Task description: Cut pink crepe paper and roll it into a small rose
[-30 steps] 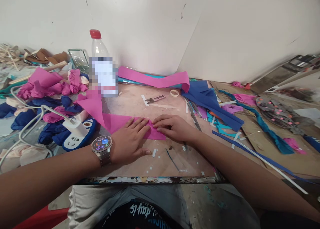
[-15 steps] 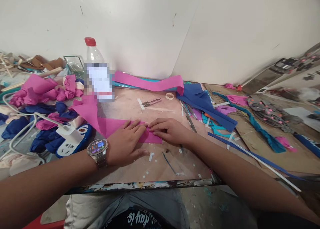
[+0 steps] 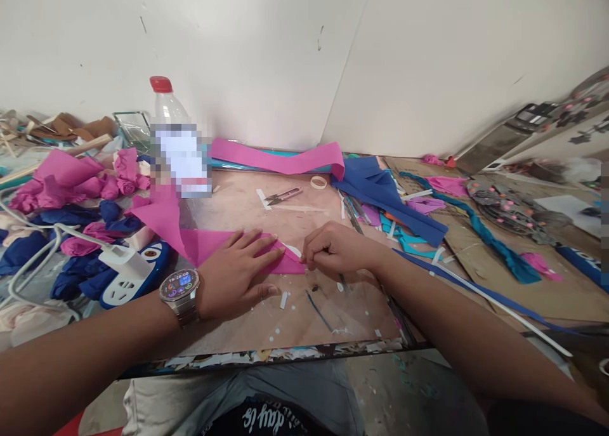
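Observation:
A pink crepe-paper strip (image 3: 212, 244) lies across the work board, its left end raised and twisted. My left hand (image 3: 238, 268), a watch on its wrist, rests flat on the strip with the fingers spread. At the strip's right end my right hand (image 3: 330, 249) is closed in a pinch. A thin white strip (image 3: 292, 251), which looks like tape backing, curves up from the pink paper to those fingertips. The fingertips hide its far end. Behind the hands lie small thread snips (image 3: 284, 197) and a ring of tape (image 3: 318, 182).
On the left are paper flowers (image 3: 88, 185) and a power strip (image 3: 137, 277) with a white cable. A bottle (image 3: 169, 106) stands behind a blurred phone (image 3: 183, 160). Blue paper (image 3: 371, 182), scraps and a white stick (image 3: 504, 312) lie to the right.
My right hand has moved right, away from my left hand. The white strip now shows, lifted off the pink paper. My left hand has stayed flat on the paper.

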`<state>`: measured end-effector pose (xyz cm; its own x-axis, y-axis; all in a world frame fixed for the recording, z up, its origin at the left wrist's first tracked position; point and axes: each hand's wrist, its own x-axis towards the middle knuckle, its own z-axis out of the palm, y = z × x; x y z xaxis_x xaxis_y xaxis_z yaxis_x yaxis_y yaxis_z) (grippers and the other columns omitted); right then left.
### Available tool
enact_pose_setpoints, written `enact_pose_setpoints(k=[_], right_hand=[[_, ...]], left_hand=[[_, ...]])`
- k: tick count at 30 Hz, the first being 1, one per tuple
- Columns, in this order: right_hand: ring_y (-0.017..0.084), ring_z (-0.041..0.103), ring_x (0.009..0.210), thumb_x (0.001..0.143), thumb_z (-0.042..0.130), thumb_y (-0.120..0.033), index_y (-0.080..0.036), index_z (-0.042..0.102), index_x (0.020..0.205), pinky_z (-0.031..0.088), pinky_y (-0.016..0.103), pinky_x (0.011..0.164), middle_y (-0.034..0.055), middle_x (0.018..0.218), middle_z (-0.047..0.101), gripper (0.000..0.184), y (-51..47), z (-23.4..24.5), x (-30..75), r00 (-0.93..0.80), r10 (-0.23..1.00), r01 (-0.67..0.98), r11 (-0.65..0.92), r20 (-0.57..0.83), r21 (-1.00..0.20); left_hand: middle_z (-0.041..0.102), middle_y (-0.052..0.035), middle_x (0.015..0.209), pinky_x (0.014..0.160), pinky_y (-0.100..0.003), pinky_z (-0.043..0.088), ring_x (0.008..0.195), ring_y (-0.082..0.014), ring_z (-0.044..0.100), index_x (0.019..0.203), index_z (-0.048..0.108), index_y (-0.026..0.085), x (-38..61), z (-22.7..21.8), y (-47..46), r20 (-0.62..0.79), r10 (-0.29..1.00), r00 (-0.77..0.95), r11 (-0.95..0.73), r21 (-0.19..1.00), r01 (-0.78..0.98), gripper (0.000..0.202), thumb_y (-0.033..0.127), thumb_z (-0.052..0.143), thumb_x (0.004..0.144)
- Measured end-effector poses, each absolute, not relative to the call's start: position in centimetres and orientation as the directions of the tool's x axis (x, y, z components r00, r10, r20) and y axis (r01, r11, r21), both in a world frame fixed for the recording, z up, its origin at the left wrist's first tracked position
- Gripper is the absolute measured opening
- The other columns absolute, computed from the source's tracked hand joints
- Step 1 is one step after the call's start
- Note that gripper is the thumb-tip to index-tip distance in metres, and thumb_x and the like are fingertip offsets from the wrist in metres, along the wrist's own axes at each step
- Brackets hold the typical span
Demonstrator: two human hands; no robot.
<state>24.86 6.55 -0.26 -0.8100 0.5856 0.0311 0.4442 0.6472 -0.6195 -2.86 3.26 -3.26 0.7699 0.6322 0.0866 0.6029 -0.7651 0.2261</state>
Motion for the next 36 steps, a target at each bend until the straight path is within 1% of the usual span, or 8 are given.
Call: enact_pose_setpoints(k=[3, 6, 8, 12, 15, 17, 23, 36], right_hand=[[0.012, 0.067, 0.063, 0.070, 0.046, -0.003, -0.017, 0.074, 0.068, 0.051, 0.022, 0.065, 0.0015, 0.070, 0.074, 0.032, 6.5, -0.1, 24.9, -0.809, 0.586, 0.427, 0.643, 0.049, -0.636], [0.015, 0.071, 0.076, 0.072, 0.048, -0.004, -0.017, 0.077, 0.076, 0.054, 0.025, 0.072, 0.0051, 0.091, 0.079, 0.031, 6.3, -0.4, 24.6, -0.790, 0.592, 0.383, 0.679, 0.159, -0.626], [0.016, 0.073, 0.084, 0.072, 0.049, -0.004, -0.018, 0.078, 0.082, 0.055, 0.026, 0.076, 0.0059, 0.102, 0.080, 0.034, 6.3, -0.6, 24.4, -0.795, 0.581, 0.374, 0.695, 0.174, -0.614], [0.016, 0.073, 0.080, 0.071, 0.048, -0.004, -0.018, 0.079, 0.080, 0.055, 0.026, 0.078, 0.0045, 0.088, 0.080, 0.035, 6.3, -0.6, 24.4, -0.810, 0.582, 0.414, 0.657, 0.074, -0.630], [0.013, 0.069, 0.067, 0.069, 0.048, -0.003, -0.017, 0.076, 0.072, 0.052, 0.023, 0.068, 0.0024, 0.074, 0.076, 0.032, 6.4, -0.3, 24.8, -0.808, 0.589, 0.451, 0.631, 0.011, -0.631], [0.012, 0.065, 0.062, 0.070, 0.048, -0.003, -0.016, 0.075, 0.072, 0.049, 0.022, 0.064, 0.0012, 0.070, 0.074, 0.030, 6.5, -0.1, 25.0, -0.807, 0.590, 0.449, 0.647, 0.031, -0.616], [0.012, 0.060, 0.072, 0.076, 0.057, -0.006, -0.018, 0.078, 0.100, 0.048, 0.024, 0.068, 0.0056, 0.095, 0.071, 0.034, 6.8, -0.6, 25.2, -0.784, 0.581, 0.436, 0.767, 0.220, -0.471], [0.013, 0.063, 0.076, 0.084, 0.061, -0.010, -0.021, 0.081, 0.096, 0.049, 0.025, 0.071, 0.0046, 0.093, 0.068, 0.026, 7.1, -1.8, 25.3, -0.815, 0.551, 0.419, 0.775, 0.181, -0.474]], left_hand=[[0.044, -0.0121, 0.160, 0.118, -0.067, 0.030, 0.147, -0.0417, 0.037, 0.153, 0.047, 0.031, -2.8, -3.2, 3.1, 0.083, 0.620, 0.780, -0.777, 0.204, 0.596, 0.070, 0.071, 0.039, 0.096], [0.044, -0.0129, 0.160, 0.117, -0.068, 0.030, 0.148, -0.0420, 0.036, 0.155, 0.043, 0.032, -2.8, -3.2, 3.1, 0.081, 0.616, 0.784, -0.781, 0.193, 0.594, 0.072, 0.072, 0.039, 0.096], [0.043, -0.0129, 0.161, 0.117, -0.067, 0.030, 0.148, -0.0418, 0.036, 0.157, 0.040, 0.033, -2.8, -3.3, 3.1, 0.079, 0.619, 0.782, -0.779, 0.192, 0.597, 0.073, 0.072, 0.039, 0.096], [0.038, -0.0132, 0.164, 0.119, -0.067, 0.029, 0.151, -0.0420, 0.033, 0.155, 0.044, 0.034, -2.8, -3.6, 3.1, 0.070, 0.636, 0.769, -0.764, 0.199, 0.614, 0.072, 0.073, 0.039, 0.095], [0.036, -0.0132, 0.165, 0.119, -0.068, 0.028, 0.151, -0.0425, 0.032, 0.154, 0.045, 0.034, -2.9, -3.7, 3.1, 0.079, 0.640, 0.764, -0.759, 0.217, 0.614, 0.071, 0.072, 0.041, 0.095], [0.036, -0.0128, 0.165, 0.119, -0.068, 0.028, 0.151, -0.0426, 0.031, 0.154, 0.046, 0.034, -2.9, -3.7, 3.0, 0.090, 0.642, 0.762, -0.757, 0.230, 0.611, 0.070, 0.072, 0.043, 0.094], [0.037, -0.0129, 0.164, 0.120, -0.067, 0.027, 0.151, -0.0419, 0.032, 0.153, 0.047, 0.033, -2.9, -3.6, 3.1, 0.086, 0.636, 0.767, -0.761, 0.235, 0.605, 0.069, 0.071, 0.044, 0.095], [0.038, -0.0135, 0.164, 0.120, -0.066, 0.027, 0.151, -0.0399, 0.033, 0.154, 0.045, 0.032, -3.0, -3.7, 3.1, 0.103, 0.622, 0.776, -0.774, 0.231, 0.590, 0.069, 0.069, 0.045, 0.095]])
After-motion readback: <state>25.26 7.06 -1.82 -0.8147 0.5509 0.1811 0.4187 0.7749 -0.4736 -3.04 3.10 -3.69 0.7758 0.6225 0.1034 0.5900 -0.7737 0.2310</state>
